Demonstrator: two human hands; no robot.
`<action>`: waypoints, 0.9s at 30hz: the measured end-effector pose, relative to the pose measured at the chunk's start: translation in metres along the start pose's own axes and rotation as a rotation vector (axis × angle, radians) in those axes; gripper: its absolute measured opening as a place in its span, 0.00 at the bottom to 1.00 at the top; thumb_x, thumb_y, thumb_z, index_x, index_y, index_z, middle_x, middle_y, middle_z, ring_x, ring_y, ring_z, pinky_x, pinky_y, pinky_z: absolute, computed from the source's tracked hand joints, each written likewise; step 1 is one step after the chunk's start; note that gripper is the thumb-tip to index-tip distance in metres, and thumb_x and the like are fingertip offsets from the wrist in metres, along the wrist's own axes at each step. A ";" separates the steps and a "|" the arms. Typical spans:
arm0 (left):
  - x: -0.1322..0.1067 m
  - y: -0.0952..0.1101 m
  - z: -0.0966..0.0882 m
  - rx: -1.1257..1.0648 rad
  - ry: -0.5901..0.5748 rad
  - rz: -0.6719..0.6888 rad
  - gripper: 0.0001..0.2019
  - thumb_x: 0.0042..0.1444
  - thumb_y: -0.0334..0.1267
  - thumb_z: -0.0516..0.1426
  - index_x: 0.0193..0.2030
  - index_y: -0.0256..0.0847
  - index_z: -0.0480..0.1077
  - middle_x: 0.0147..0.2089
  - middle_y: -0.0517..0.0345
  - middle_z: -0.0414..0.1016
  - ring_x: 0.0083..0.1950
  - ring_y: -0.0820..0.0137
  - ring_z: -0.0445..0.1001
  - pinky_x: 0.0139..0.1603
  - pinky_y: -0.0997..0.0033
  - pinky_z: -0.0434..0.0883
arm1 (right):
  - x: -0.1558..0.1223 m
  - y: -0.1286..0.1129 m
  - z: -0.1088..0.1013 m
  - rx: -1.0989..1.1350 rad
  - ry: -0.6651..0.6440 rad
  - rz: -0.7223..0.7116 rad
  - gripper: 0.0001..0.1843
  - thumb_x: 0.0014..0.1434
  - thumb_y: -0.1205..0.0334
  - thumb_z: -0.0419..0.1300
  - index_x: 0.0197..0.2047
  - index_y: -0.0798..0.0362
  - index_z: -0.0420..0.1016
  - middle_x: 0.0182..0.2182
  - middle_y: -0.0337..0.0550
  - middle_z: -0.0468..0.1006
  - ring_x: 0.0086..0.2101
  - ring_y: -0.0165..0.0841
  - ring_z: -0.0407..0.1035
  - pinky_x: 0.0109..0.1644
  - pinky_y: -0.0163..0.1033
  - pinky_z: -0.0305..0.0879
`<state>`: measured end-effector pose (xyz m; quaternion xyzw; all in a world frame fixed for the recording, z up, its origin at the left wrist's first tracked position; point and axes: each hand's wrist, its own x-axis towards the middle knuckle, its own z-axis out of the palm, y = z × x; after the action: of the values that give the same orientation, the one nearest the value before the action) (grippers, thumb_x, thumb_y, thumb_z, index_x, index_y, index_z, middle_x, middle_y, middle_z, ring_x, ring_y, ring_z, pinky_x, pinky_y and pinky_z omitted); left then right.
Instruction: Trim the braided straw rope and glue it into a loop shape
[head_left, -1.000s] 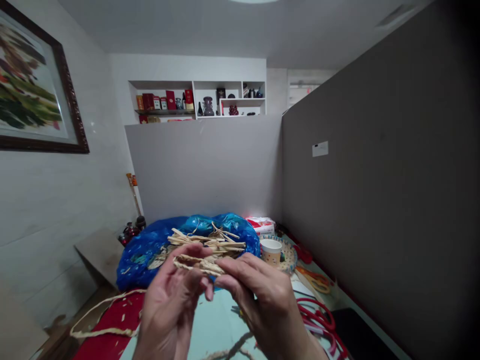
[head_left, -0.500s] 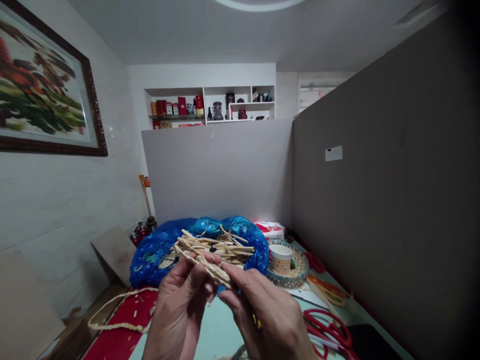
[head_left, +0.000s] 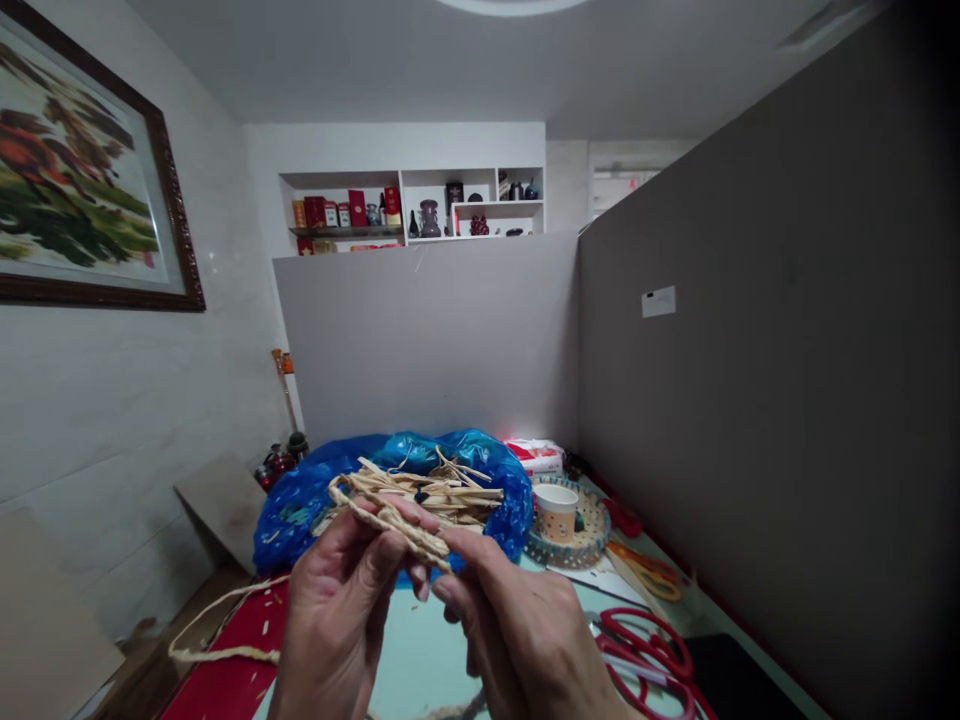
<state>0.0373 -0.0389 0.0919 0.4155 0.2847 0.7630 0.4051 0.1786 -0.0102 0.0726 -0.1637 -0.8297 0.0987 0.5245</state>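
Observation:
A small bundle of coiled straw cord (head_left: 411,530), pale and twisted, is held up between both hands above the table. My left hand (head_left: 341,600) pinches its left part between thumb and fingers. At its right end, the thumb and forefinger of my right hand (head_left: 517,620) close on the cord. A loose length of the same cord (head_left: 217,655) loops out to the left of my left wrist. Just behind the hands lies a blue plastic bag (head_left: 300,520) with dry straw strips (head_left: 450,497) in it.
At the right, a paper cup (head_left: 556,515) stands on a round woven tray (head_left: 596,535). Red-handled scissors (head_left: 660,650) lie near the right hand, orange-handled scissors (head_left: 649,575) farther back. A white-and-red packet (head_left: 536,457) sits by the grey partition (head_left: 435,340). Straw scraps dot the red cloth (head_left: 225,680).
Both hands have shifted slightly left with the cord bundle. The bundle's left end now shows a wider loop, and the right fingertips have drawn back toward its end. The whole view has shifted slightly.

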 end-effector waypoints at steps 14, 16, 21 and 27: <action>-0.009 0.004 0.009 0.061 0.025 -0.117 0.06 0.51 0.37 0.66 0.34 0.37 0.80 0.28 0.60 0.73 0.24 0.77 0.64 0.24 0.80 0.67 | -0.003 0.008 0.013 -0.334 0.145 -0.172 0.17 0.69 0.68 0.46 0.60 0.61 0.60 0.29 0.45 0.79 0.20 0.30 0.71 0.22 0.34 0.62; -0.007 0.004 0.009 0.042 0.037 -0.145 0.05 0.52 0.36 0.65 0.33 0.37 0.79 0.28 0.59 0.73 0.25 0.77 0.64 0.26 0.79 0.67 | -0.003 0.009 0.015 -0.351 0.172 -0.200 0.17 0.69 0.68 0.47 0.60 0.61 0.60 0.30 0.45 0.80 0.19 0.29 0.70 0.21 0.34 0.61; -0.005 0.005 0.008 -0.003 0.025 -0.223 0.05 0.53 0.35 0.64 0.35 0.36 0.80 0.28 0.58 0.74 0.25 0.76 0.65 0.26 0.79 0.68 | -0.003 0.009 0.012 -0.412 0.152 -0.290 0.16 0.69 0.70 0.49 0.58 0.63 0.62 0.28 0.45 0.80 0.18 0.29 0.67 0.20 0.36 0.57; -0.008 -0.003 0.010 -0.019 0.060 -0.268 0.07 0.56 0.35 0.62 0.41 0.40 0.80 0.31 0.59 0.75 0.28 0.75 0.66 0.31 0.78 0.68 | -0.008 0.020 0.022 -0.525 0.196 -0.345 0.15 0.65 0.74 0.52 0.54 0.70 0.65 0.23 0.43 0.75 0.17 0.29 0.65 0.20 0.38 0.53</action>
<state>0.0495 -0.0428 0.0909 0.3470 0.3424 0.7168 0.4986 0.1654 0.0053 0.0499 -0.1590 -0.7879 -0.2249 0.5508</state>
